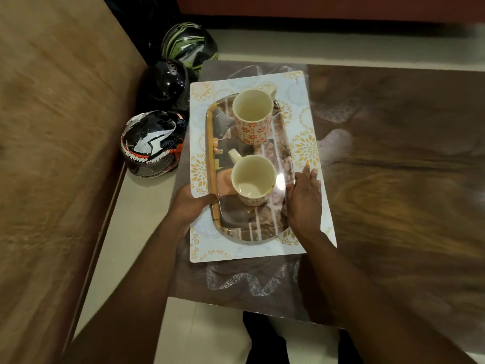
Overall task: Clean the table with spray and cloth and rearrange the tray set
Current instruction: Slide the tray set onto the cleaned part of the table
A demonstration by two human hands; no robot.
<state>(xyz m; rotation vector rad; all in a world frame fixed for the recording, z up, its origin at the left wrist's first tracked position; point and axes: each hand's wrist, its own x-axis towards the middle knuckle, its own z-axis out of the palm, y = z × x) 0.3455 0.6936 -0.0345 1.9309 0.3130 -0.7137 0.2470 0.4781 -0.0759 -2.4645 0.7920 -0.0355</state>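
Wooden table (393,158): left hand (191,204) grips the tray (211,153), right hand (305,200) flat against it, helmets (152,144) beside

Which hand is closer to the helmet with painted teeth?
Left. The left hand holds the tray edge facing the helmet; the right hand touches the opposite edge, farther away.

I see the tray (210,153) on a mat (301,101) at the left end of the worktop (393,153), with two mugs on it: the far mug (252,116) behind the near mug (253,179). My left hand (191,203) grips the tray's left rim and my right hand (304,203) rests at its right. Three helmets (168,80) line the floor left of the worktop.
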